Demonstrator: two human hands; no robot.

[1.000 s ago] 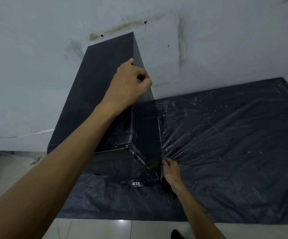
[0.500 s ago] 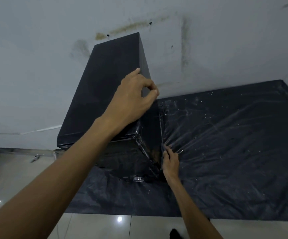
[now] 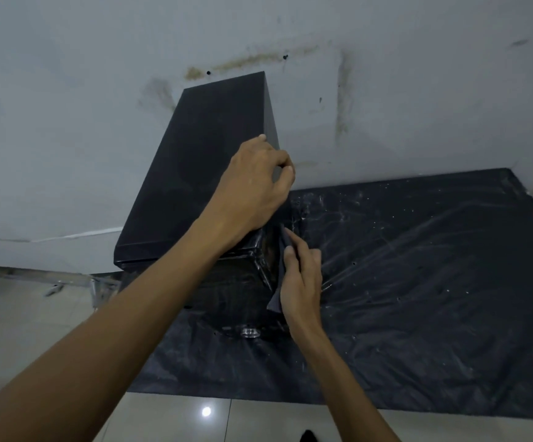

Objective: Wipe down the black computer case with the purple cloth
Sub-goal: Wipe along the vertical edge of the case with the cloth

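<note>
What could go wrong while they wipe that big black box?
1. The tall black computer case stands on a crinkly black plastic sheet; a hard sideways wipe might slide or tip it, though the left hand grips its top edge.
2. White specks lie on the sheet; if the dark purple cloth in the right hand drags there, it may pick up grit and scratch the case.

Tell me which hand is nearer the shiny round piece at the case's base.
Right. The right hand holds the cloth just above the shiny piece; the left hand grips the case's top edge, higher up.
</note>
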